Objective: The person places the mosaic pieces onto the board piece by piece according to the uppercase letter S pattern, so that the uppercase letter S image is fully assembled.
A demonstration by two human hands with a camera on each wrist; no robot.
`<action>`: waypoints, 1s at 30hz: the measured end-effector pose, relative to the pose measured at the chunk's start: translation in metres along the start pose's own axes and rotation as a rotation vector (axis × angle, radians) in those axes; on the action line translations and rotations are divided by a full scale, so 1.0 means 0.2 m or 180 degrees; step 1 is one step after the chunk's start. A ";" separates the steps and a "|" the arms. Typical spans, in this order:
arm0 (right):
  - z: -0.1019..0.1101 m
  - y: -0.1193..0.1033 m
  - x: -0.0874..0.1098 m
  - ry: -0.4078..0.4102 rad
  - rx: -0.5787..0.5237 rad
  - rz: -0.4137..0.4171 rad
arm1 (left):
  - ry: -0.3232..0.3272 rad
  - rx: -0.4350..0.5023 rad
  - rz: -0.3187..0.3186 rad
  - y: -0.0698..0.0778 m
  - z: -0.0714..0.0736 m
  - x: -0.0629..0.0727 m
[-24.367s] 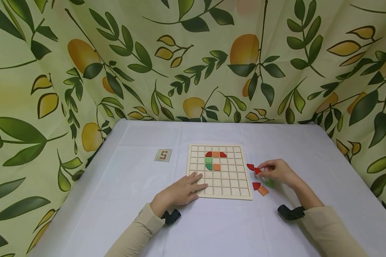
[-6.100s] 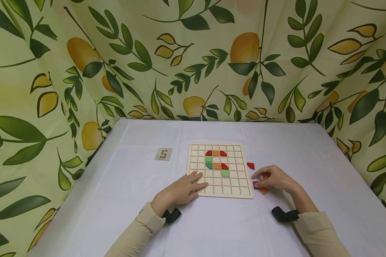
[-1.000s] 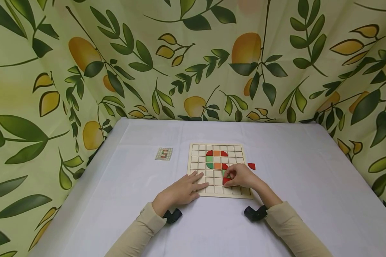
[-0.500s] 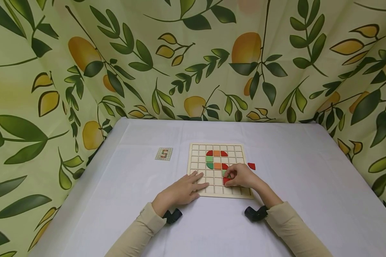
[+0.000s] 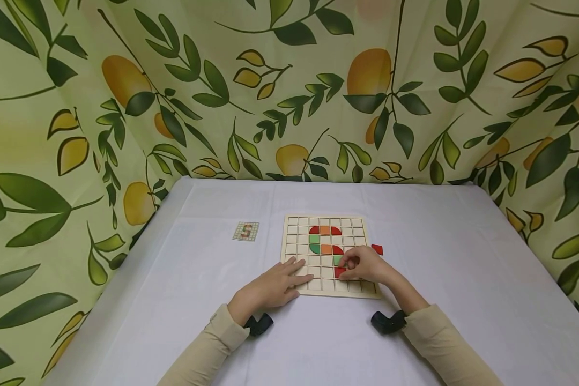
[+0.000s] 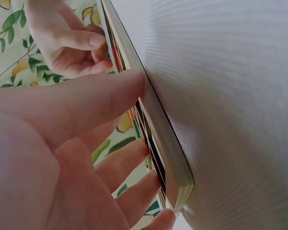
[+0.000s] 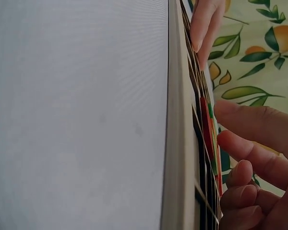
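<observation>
A pale wooden grid board (image 5: 313, 287) lies on the table, with coloured tiles set in its cells. My left hand (image 5: 270, 284) rests on its lower left part, fingers spread and thumb by the near edge. My right hand (image 5: 366, 264) hovers at the board's right half, thumb and index fingertips beside a red tile (image 5: 340, 272) lying in a cell. In the right wrist view the thumb and index finger (image 7: 259, 158) stand apart with nothing visible between them. Just above that tile lies a light green square tile (image 5: 337, 260); red, orange and green tiles continue upward.
A loose red tile (image 5: 377, 250) lies on the white cloth right of the board. Left of the board is a small card (image 5: 246, 231) printed with an S pattern on a grid. A leaf-patterned curtain (image 5: 289, 96) hangs behind the table.
Over the last half second my right hand shifts slightly right, uncovering more of the red and green tiles. Since the oldest frame, red and green tiles have joined the board. The left hand stays.
</observation>
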State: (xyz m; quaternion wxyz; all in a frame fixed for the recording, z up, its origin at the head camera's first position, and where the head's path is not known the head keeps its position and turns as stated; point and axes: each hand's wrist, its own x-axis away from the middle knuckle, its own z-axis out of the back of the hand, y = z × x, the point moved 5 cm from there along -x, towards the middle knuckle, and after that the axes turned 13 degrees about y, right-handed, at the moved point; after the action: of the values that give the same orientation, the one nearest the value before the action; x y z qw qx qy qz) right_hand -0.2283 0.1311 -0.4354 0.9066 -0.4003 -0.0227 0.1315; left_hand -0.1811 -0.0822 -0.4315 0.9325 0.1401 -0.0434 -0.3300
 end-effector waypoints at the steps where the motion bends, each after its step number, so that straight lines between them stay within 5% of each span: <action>1: 0.00 0.00 0.00 0.0004 -0.0002 -0.0010 | 0.0002 0.0000 0.0002 0.00 0.00 0.00; 8: 0.04 0.05 0.03 0.0006 -0.0077 -0.0232 | 0.0001 0.0006 0.0027 0.00 0.00 0.00; 15: 0.09 0.08 0.05 0.0037 -0.0046 -0.0113 | -0.0003 0.0013 0.0035 0.00 0.00 0.00; 30: 0.18 0.17 0.13 0.0077 -0.0064 -0.0316 | 0.0037 0.0018 -0.0004 0.00 0.00 0.01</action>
State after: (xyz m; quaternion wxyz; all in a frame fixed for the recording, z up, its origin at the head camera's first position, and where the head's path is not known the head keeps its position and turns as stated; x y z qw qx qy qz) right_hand -0.2165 0.1851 -0.4366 0.9082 -0.4093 -0.0329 0.0813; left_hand -0.1798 -0.0823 -0.4307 0.9322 0.1447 -0.0388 -0.3296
